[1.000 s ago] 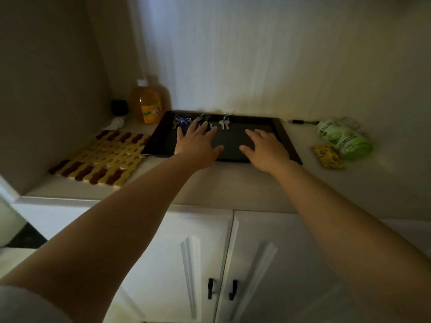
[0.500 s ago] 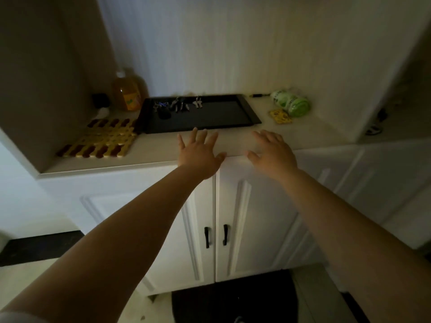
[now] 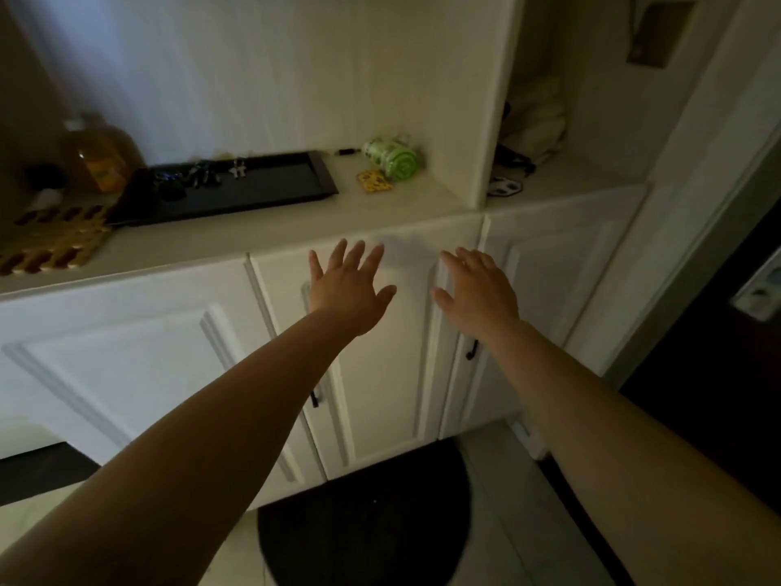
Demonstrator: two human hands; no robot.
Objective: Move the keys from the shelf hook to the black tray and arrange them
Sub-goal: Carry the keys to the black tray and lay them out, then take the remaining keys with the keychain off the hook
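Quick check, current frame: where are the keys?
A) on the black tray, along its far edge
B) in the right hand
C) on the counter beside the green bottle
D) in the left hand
A: the keys lie along the far side of the black tray, while the left hand and right hand are both open and empty in front of the cabinet doors.
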